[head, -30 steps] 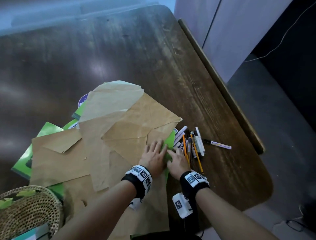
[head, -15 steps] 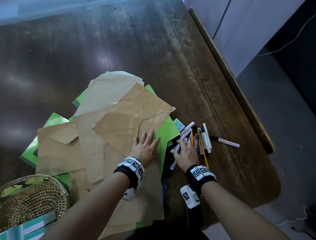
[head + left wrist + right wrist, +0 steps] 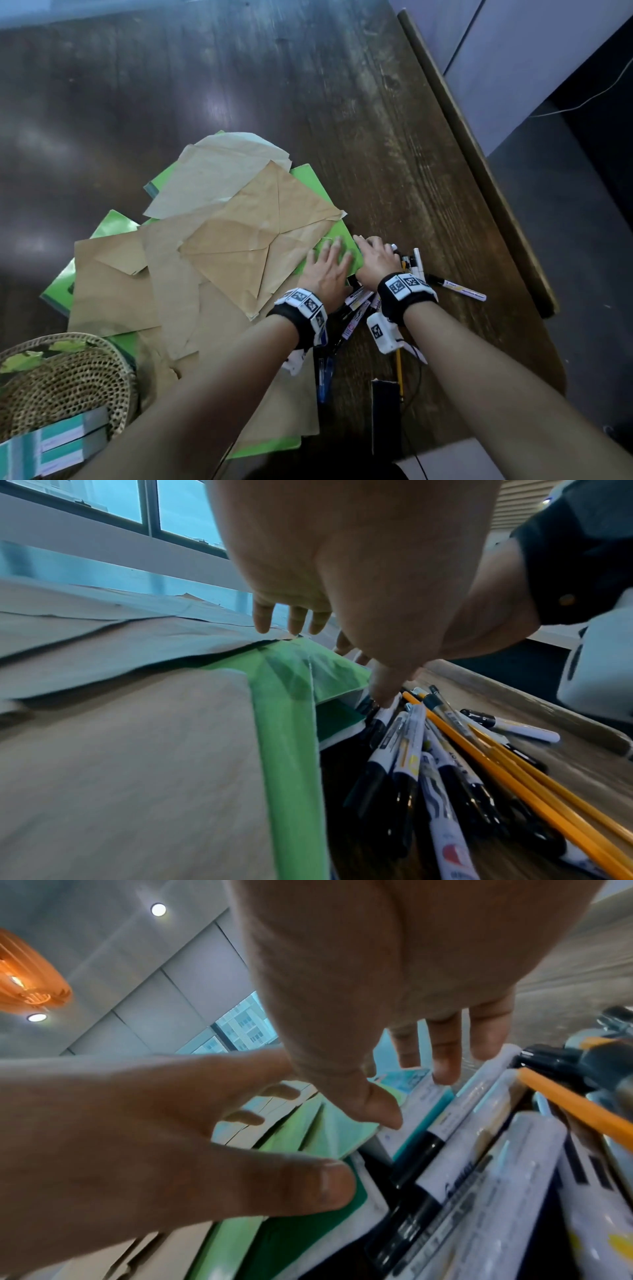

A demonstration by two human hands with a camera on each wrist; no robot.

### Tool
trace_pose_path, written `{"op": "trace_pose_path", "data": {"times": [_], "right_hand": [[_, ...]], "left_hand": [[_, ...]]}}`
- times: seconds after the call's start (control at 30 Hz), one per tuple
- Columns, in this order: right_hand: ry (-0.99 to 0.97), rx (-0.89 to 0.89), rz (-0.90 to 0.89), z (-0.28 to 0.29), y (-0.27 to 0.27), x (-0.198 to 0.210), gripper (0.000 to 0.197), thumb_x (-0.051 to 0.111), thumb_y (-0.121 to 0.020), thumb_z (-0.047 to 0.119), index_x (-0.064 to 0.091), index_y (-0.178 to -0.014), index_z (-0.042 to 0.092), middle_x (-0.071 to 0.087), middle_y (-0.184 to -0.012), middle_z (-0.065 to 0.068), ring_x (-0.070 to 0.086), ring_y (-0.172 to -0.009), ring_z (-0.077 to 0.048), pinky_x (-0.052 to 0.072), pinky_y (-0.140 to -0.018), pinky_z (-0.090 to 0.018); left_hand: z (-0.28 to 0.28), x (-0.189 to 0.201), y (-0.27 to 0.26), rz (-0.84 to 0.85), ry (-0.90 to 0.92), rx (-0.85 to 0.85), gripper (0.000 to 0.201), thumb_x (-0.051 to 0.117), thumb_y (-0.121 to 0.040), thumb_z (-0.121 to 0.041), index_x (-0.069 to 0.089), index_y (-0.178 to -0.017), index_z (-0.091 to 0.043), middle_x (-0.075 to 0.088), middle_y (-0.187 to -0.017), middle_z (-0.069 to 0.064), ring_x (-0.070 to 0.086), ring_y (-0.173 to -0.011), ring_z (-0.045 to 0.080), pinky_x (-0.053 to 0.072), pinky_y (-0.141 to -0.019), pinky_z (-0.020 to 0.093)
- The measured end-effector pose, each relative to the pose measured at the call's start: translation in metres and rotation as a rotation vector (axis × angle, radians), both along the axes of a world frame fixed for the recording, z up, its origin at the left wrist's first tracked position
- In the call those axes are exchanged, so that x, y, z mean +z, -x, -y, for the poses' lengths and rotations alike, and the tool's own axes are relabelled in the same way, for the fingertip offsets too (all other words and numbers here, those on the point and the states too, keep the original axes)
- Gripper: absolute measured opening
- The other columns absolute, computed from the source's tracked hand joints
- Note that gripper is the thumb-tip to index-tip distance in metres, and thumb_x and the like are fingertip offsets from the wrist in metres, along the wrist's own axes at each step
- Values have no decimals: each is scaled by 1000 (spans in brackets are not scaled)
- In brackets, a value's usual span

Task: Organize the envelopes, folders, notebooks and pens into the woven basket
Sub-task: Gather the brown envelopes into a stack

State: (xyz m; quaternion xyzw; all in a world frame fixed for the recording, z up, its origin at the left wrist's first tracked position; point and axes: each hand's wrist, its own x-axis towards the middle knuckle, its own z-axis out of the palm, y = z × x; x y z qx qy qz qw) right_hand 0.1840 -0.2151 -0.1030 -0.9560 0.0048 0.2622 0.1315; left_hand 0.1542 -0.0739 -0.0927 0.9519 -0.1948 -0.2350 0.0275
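left hand [image 3: 327, 270] flat on green folder [image 3: 346, 246] | pens [image 3: 416, 265] under right hand [image 3: 375, 262]

All positions are referenced to the envelope pile [image 3: 219, 260], which lies on the table [image 3: 342, 102]. Folders [image 3: 310, 178] lie beneath the pile, their edges projecting on its left, far and right sides. The woven basket [image 3: 65, 380] stands at the pile's near left corner, with notebooks [image 3: 51, 445] inside it. The pens [image 3: 414, 270] lie in a heap just right of the pile. Left hand [image 3: 327, 270] rests on the pile's right edge; right hand [image 3: 375, 260] is just beside it, over the pens.
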Motion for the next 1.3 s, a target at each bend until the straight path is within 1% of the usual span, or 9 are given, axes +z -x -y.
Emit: {"op": "trace_pose_path", "data": {"times": [0.2,0.37,0.6,0.77,0.87,0.93,1.03,1.17,1.3], "right_hand": [[26,98,-15,12,-14,-4,69,51,-87,9,31,-148,35,41,-131,-8,46,-118,-33,40,-98,-45],[14,107,32,13,-16,-10,66,52,-85,3,35,-143,29,44,-124,-11,50,-112,-33,43,-93,-43],[-10,93,29,15,-19,-9,50,60,-87,9,40,-129,26,45,-119,-11,55,-108,-33,48,-92,-48],[-66,39,70,25,-10,0,51,73,-82,19,41,-122,24,44,-111,-8,58,-99,-30,54,-79,-45],[-112,-8,110,28,-3,14,54,75,-82,24,41,-124,27,44,-110,-4,57,-97,-26,54,-77,-43],[-152,-26,132,27,4,26,56,75,-81,29,43,-127,29,43,-111,-3,55,-96,-22,53,-80,-41],[-187,2,169,18,21,45,57,75,-81,34,43,-129,32,44,-111,-1,55,-94,-21,51,-78,-39],[-207,74,190,0,48,67,60,74,-83,37,45,-134,30,43,-111,0,53,-97,-20,45,-75,-34],[-316,146,180,-33,81,77,63,77,-81,40,48,-136,28,42,-120,1,52,-102,-15,49,-83,-34]], "left_hand": [[11,-2,-30,48,-32,12,69,55,-91,-40,26,-148,-14,21,-156,19,30,-140,37,35,-108,52],[9,-3,-43,104,-19,35,52,48,-94,-24,30,-144,-24,29,-148,15,36,-133,37,43,-95,50],[7,-6,-47,46,-19,59,53,49,-93,-29,35,-144,-25,20,-156,15,24,-143,37,35,-106,56],[1,-11,-41,-11,35,58,73,43,-93,-62,30,-153,-23,12,-164,16,7,-152,35,16,-119,58],[-4,-2,-38,23,110,-5,84,56,-87,-63,28,-152,-19,19,-161,14,13,-151,33,17,-121,52],[-7,8,-31,88,229,-14,75,61,-88,-55,36,-147,-16,35,-152,12,33,-141,31,30,-115,46],[-21,22,-12,150,451,41,58,66,-90,-41,48,-135,-10,56,-125,9,58,-108,26,49,-92,38],[-50,40,17,111,533,83,56,68,-90,-38,48,-133,-10,55,-117,7,59,-97,21,44,-76,24],[-96,58,62,148,532,108,57,69,-87,-42,49,-131,-10,56,-118,7,61,-96,23,51,-77,32]]}}
